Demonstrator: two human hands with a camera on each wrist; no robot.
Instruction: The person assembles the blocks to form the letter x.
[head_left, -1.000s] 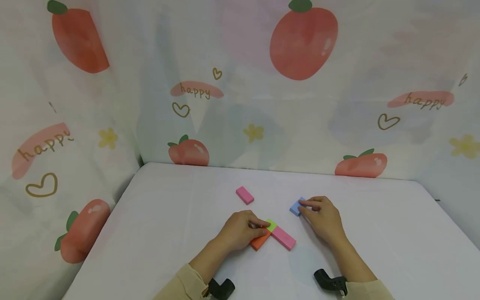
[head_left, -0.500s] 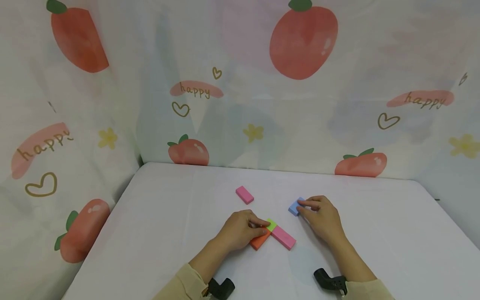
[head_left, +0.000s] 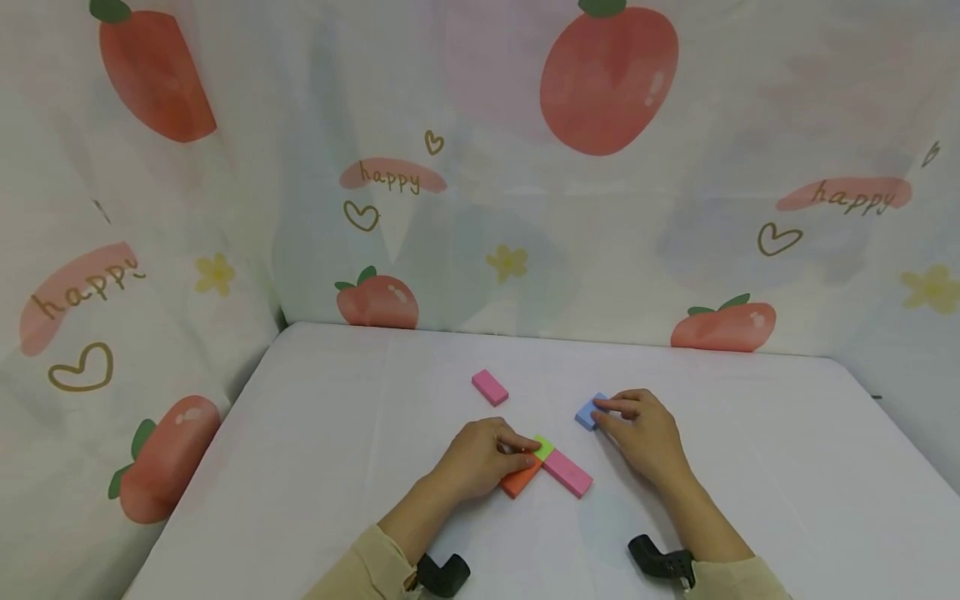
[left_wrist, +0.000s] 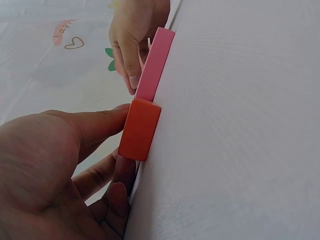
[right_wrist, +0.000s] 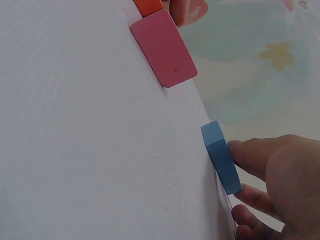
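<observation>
My left hand [head_left: 476, 458] rests at an orange block [head_left: 521, 481], its thumb on one side and its fingers round the other in the left wrist view. A lime-green block [head_left: 544, 447] sits at the orange block's far end, partly covered by the index finger. One pink block [head_left: 567, 474] meets that corner and slants toward the right front. To the right, my right hand [head_left: 643, 433] pinches a small blue block [head_left: 589, 414] between thumb and fingers. The right wrist view shows this blue block [right_wrist: 221, 159] low over the table, apart from the pink block [right_wrist: 165, 50].
A second pink block [head_left: 490, 387] lies alone farther back on the white-covered table [head_left: 337, 467]. Printed cloth walls [head_left: 480, 117] rise behind the table and at its sides. A black wrist camera mount [head_left: 660, 558] sits at the right cuff.
My right hand and the blue block have shifted very slightly left. The left hand and the blocks by it stay in place. The head view has tilted a little.
</observation>
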